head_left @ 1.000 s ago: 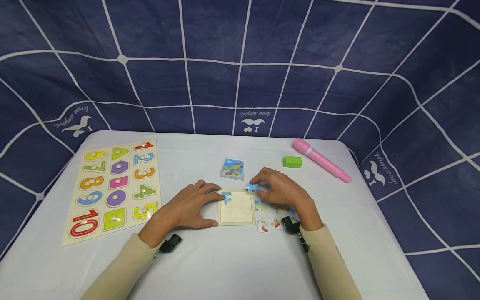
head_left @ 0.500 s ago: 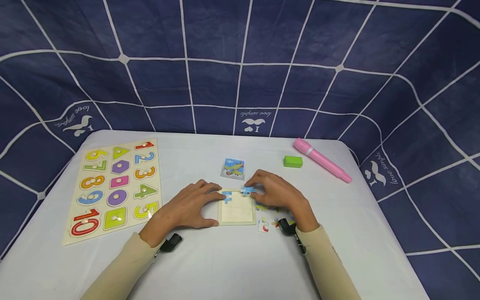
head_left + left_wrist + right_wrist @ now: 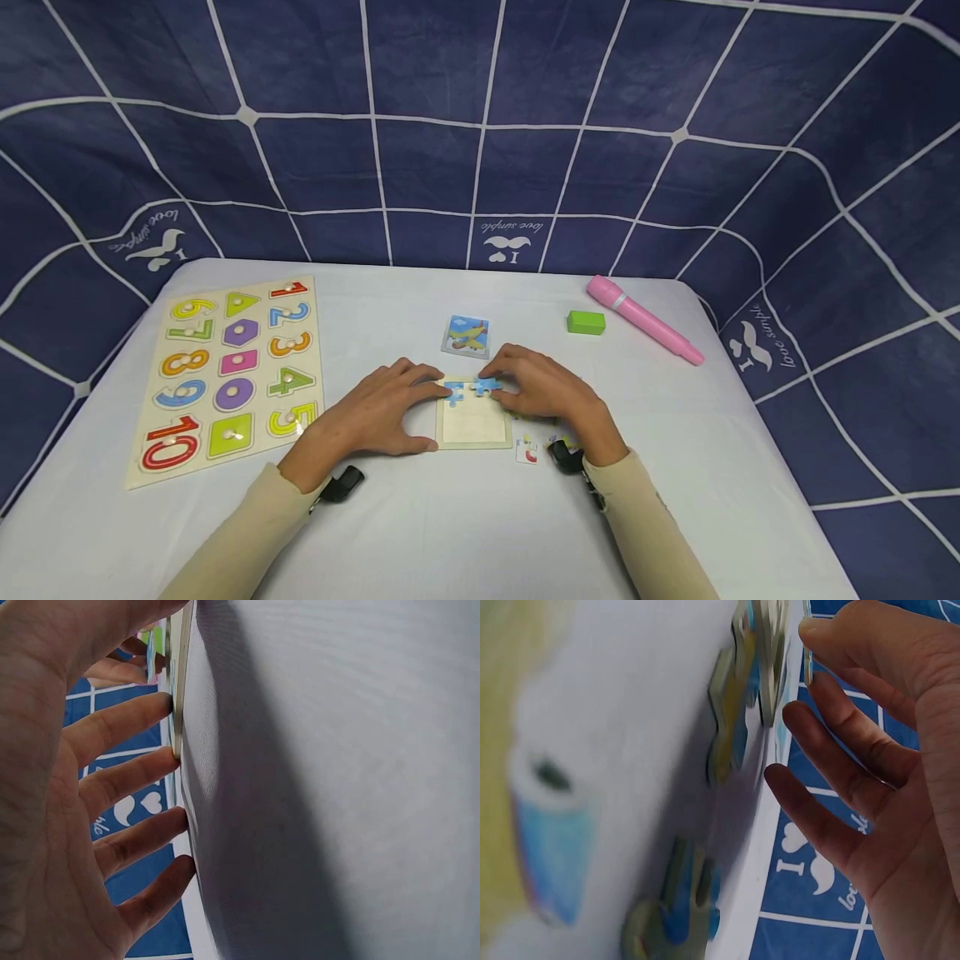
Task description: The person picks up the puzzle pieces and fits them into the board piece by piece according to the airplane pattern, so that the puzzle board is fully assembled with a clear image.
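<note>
A shallow square puzzle tray (image 3: pixel 474 427) lies on the white table in the head view. One blue jigsaw piece (image 3: pixel 453 392) sits in its far left corner. Between thumb and fingers, my right hand (image 3: pixel 546 385) pinches another blue jigsaw piece (image 3: pixel 484 386) over the tray's far edge, right of the first one. That held piece shows edge-on in the right wrist view. My left hand (image 3: pixel 378 408) touches the tray's left side with spread fingertips, its thumb at the near left corner. Loose jigsaw pieces (image 3: pixel 527 451) lie right of the tray, partly hidden under my right hand and wrist.
Beyond the tray lies a small airplane picture (image 3: pixel 467 337). A green block (image 3: pixel 586 322) and a pink marker-shaped stick (image 3: pixel 645 320) are at the far right. The number-and-shape board (image 3: pixel 225 379) covers the left side. A blue curtain (image 3: pixel 420 167) hangs behind the table.
My right hand has moved left with the jigsaw piece, from beyond the tray's far right corner to above its far edge near the first piece. My left hand stays in place.
</note>
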The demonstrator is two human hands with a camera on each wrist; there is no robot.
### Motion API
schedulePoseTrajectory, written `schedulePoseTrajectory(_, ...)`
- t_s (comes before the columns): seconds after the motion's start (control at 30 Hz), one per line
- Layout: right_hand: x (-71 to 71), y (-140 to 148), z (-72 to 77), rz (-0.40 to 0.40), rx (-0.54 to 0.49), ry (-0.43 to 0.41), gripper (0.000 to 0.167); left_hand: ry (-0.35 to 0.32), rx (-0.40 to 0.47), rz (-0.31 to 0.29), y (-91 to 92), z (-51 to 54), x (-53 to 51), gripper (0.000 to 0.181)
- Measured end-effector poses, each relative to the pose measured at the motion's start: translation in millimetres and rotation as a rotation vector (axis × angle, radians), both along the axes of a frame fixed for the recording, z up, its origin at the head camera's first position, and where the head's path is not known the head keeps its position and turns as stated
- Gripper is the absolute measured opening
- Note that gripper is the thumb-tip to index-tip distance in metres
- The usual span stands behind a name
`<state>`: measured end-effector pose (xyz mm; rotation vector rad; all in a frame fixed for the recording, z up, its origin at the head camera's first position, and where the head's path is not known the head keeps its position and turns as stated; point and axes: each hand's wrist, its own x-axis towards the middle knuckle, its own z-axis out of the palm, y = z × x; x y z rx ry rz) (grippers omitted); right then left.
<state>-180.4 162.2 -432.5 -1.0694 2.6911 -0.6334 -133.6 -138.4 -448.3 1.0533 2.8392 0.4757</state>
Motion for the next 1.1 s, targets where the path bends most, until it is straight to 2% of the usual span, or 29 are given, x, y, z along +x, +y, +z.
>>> schedulePoseTrajectory(0.37,2.7,-8.6,-1.5,0.020,0.024,-0.002,0.030,-0.013,0.000,0.003,0.1,0.0,-0.1,0.074)
schedulePoseTrajectory(1.1,5.0,-15.8,-3.8,0.074,0.038,0.052,0.025,0.013,0.023,-0.010,-0.9,0.9,0.0,0.073)
